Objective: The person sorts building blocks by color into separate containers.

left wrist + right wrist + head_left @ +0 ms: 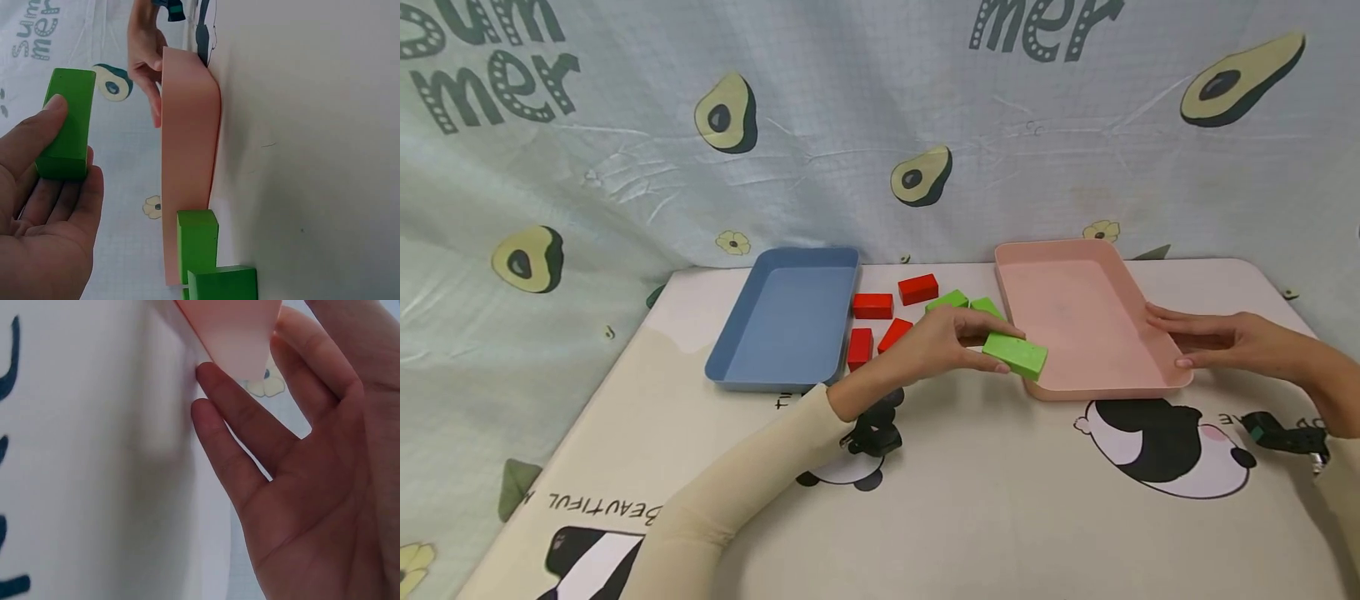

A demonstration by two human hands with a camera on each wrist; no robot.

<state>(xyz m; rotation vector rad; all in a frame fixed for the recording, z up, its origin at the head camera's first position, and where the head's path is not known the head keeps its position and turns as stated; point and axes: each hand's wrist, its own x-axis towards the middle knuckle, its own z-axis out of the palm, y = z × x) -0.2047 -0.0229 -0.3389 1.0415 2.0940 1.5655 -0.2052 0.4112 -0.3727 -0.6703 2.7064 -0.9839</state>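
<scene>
My left hand [942,340] pinches a green rectangular block [1017,355] between thumb and fingers, above the near-left rim of the pink tray [1063,317]. In the left wrist view the held block [70,122] is tilted, with the thumb on its face. At the tray's right side is my right hand [1243,340], its fingers mostly straight and resting against the wall. The right wrist view shows those fingers spread at the tray's corner [240,340]. Two more green blocks [951,300] lie beside the tray's left wall, partly behind my left hand.
Several red blocks [872,306] lie between the pink tray and a blue tray [782,321] at the left. A black device [1285,433] is near my right wrist, and another black device [876,433] shows by my left wrist. A printed curtain [820,125] hangs behind the table.
</scene>
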